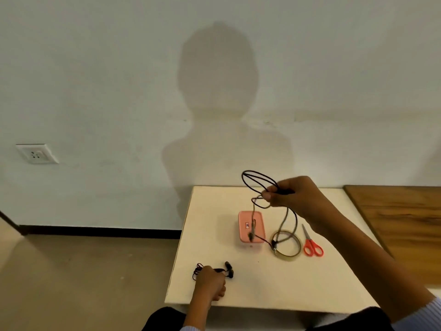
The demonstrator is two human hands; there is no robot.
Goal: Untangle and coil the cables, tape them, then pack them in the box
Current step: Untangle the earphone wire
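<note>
Coils of thin black cable (259,185) are gathering in our raised right hand (290,195), pinching them above the table (262,283), while our left hand (210,281) is gripping a bundled earphone cable (214,271), so we are aiming for even loops.

The only marking I can find is a small white label (247,225) on the lid of the pink box (259,231), which sits near the middle of the bench (274,283) toward its far edge. The label has a dark red border and a couple of dark characters — too small and blurred for me to read. Nothing else I can see carries legible text, numbers or a brand.
</note>
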